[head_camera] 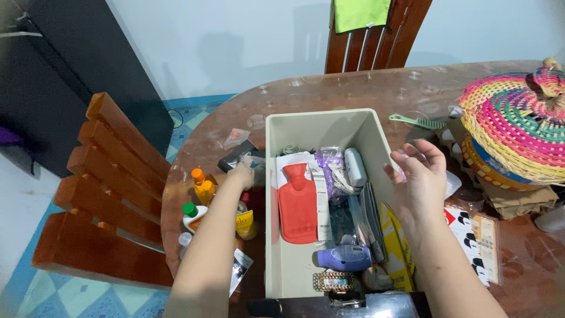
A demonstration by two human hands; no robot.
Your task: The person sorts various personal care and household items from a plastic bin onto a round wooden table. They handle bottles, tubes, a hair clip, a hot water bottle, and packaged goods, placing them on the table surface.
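Head view: left hand (240,175) closed around a crinkled clear wrapper (254,161) on the tabletop (365,88), just left of the beige bin (318,121); right hand (419,176) open, empty, above the bin's right wall.

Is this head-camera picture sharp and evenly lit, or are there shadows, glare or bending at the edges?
Head view: mostly sharp, though the right hand looks slightly soft. Soft grey shadows fall on the pale wall behind the table, whose glossy top shows faint reflections. The cream bin is evenly lit. The wide lens bends the wooden chair at the left edge. The left hand stays clear.
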